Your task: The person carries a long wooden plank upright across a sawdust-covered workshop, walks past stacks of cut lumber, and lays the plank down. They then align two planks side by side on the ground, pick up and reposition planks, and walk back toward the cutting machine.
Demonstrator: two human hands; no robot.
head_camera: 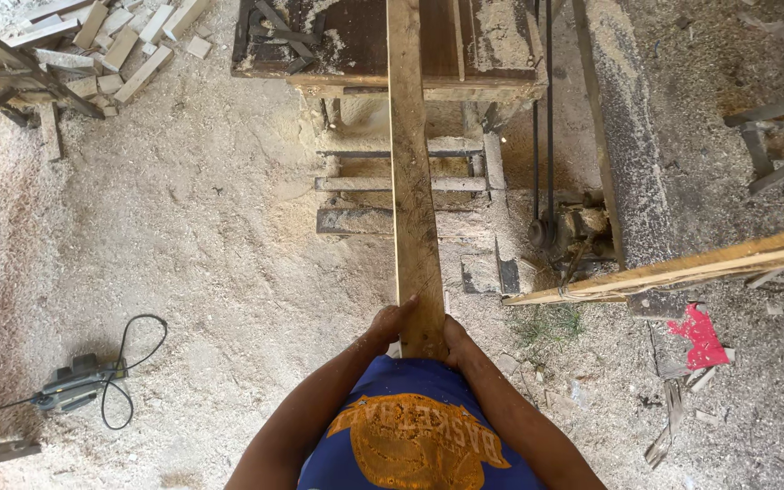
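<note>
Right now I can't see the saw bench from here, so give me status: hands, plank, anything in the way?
Left hand and right hand grip the plank at its near end. Far end lies on the sawdust-covered bench. Nothing on the plank.

Both hands, left hand [390,323] and right hand [455,338], grip a long plank [412,172] resting on a sawdust-covered bench [483,86].

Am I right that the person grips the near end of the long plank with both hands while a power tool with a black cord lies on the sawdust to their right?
Not quite: the power tool with its black cord lies to the person's left, as the head view shows. The rest holds: left hand and right hand both grip the near end of the long plank.
</note>
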